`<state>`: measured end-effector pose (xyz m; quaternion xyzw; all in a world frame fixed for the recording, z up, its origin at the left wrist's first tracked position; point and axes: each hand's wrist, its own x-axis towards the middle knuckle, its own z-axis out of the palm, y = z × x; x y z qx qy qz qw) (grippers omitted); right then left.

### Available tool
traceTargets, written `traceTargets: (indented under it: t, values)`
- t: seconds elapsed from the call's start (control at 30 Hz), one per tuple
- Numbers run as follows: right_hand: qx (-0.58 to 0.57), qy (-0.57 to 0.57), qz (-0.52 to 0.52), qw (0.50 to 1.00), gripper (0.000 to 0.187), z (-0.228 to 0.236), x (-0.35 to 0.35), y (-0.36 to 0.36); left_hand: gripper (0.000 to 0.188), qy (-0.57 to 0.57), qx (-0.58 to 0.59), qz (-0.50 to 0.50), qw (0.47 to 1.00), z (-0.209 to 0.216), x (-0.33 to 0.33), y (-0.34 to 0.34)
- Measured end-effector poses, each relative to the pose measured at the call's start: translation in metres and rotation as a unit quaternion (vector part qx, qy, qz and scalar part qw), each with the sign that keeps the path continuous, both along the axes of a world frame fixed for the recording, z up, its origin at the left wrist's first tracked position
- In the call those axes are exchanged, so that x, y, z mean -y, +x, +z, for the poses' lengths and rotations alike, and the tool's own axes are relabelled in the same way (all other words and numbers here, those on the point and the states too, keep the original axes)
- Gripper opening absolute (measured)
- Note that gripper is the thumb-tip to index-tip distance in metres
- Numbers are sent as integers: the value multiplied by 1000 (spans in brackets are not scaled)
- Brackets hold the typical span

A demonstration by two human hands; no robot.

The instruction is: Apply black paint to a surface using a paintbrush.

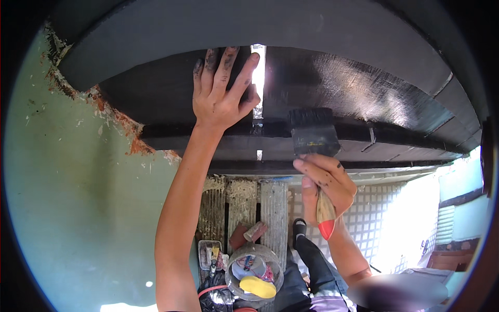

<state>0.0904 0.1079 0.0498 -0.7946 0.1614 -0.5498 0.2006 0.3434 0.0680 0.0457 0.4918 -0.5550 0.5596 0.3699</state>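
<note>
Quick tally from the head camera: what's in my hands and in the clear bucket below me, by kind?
Paintbrush, in right hand: 1
Black-painted boards, left hand flat on one: 2
Clear bucket: 1
Yellow sponge in the bucket: 1
Total: 5

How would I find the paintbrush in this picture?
Look at the wide black painted board across the top. Just under its middle, the right hand holds the paintbrush. Only it has black bristles, a pale wooden handle and a red tip.
</note>
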Motion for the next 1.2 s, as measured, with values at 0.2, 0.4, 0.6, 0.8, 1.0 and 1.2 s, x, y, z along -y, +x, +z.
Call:
traceTargets:
  t: [0.2, 0.4, 0.6, 0.8, 1.0, 1.2]
  values:
    - [-90, 33, 25, 995, 21, 22, 9, 5, 52, -9, -1, -2, 1000, 2, 3, -2]
    - [-128, 74, 69, 987, 25, 37, 29, 33, 51, 5, -6, -3, 1000, 3, 6, -2]
    - [-130, 17, 80, 988, 35, 55, 54, 50, 47, 4, -9, 10, 1000, 0, 3, -1]
    - [-52, -269, 10, 962, 38, 73, 51, 40, 47, -13, 0, 0, 1000, 0, 5, 3]
    - [-84, -73, 66, 992, 39, 42, 29, 22, 47, -2, 2, 15, 1000, -2, 5, 1]
    - [-35, -99, 40, 994, 43, 45, 50, 54, 47, -13, 1, 2, 1000, 0, 4, -1]
